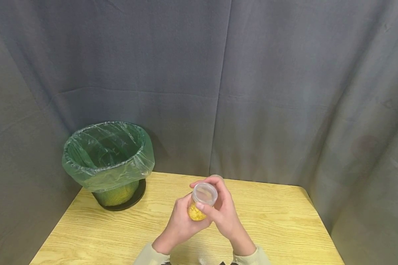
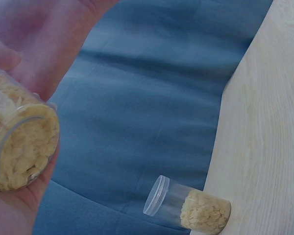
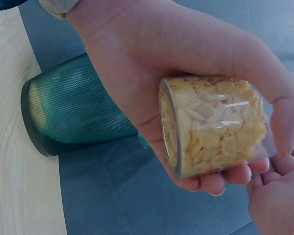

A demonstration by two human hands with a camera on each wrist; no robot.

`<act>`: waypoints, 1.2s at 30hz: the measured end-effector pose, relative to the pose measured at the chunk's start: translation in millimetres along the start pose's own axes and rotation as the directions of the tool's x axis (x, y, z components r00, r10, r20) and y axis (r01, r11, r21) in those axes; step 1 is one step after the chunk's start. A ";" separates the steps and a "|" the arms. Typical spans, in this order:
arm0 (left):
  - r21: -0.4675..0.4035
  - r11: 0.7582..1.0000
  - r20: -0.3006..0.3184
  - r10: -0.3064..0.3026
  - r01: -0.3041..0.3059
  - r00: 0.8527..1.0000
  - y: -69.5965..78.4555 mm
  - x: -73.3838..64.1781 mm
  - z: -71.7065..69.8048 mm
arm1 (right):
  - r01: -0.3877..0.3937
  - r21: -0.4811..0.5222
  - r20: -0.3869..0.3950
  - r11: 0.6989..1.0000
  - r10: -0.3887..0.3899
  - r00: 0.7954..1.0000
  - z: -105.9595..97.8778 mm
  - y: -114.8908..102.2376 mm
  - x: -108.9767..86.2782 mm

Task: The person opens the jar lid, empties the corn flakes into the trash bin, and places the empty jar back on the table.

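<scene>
A clear plastic jar of yellow flakes (image 1: 196, 213) is held up between both hands, its see-through lid (image 1: 205, 193) facing up toward the head camera. My left hand (image 1: 181, 219) grips the body of the jar from the left and below. In the right wrist view, this hand's thumb and fingers wrap round the flake-filled part (image 3: 218, 129). My right hand (image 1: 228, 210) holds the lid end, thumb on the near side and fingers curled behind the rim. Just past the right hand stands a second lidded jar (image 2: 206, 210), about half full of flakes, mostly hidden in the head view.
On the table's left side stands a mesh waste bin (image 1: 119, 195) with a green plastic liner (image 1: 142, 162) folded over its rim. Grey curtains (image 1: 268, 92) enclose the wooden table (image 1: 272, 224) at the back and sides.
</scene>
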State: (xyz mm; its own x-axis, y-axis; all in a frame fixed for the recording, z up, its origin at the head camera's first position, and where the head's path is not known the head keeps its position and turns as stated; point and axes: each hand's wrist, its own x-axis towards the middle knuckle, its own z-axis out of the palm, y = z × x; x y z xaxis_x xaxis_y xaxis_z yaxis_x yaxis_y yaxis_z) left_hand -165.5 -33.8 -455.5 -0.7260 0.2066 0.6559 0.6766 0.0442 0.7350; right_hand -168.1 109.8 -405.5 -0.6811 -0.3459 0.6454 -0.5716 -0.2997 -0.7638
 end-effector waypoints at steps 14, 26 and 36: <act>-0.021 0.999 0.002 -0.029 0.029 1.000 -0.5 -0.6 0.2 | -0.004 0.015 0.018 1.000 0.003 1.000 -0.3 0.2 -1.3; -0.040 0.999 -0.006 -0.013 0.013 1.000 -1.0 -1.0 0.8 | 0.031 -0.009 0.017 0.999 -0.031 0.999 1.1 -1.0 0.2; -0.029 0.999 -0.001 -0.018 0.018 1.000 -1.5 -1.2 0.0 | -0.001 0.011 0.017 1.000 0.000 1.000 0.3 -0.8 -1.3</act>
State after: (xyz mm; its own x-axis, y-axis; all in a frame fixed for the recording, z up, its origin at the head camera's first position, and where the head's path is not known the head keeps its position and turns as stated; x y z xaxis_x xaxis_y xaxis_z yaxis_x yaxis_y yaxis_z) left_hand -165.7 -34.1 -457.5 -0.7382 0.2046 0.6428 0.6596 0.0194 0.7514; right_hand -166.6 110.2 -405.7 -0.6735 -0.3609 0.6451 -0.5660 -0.3094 -0.7641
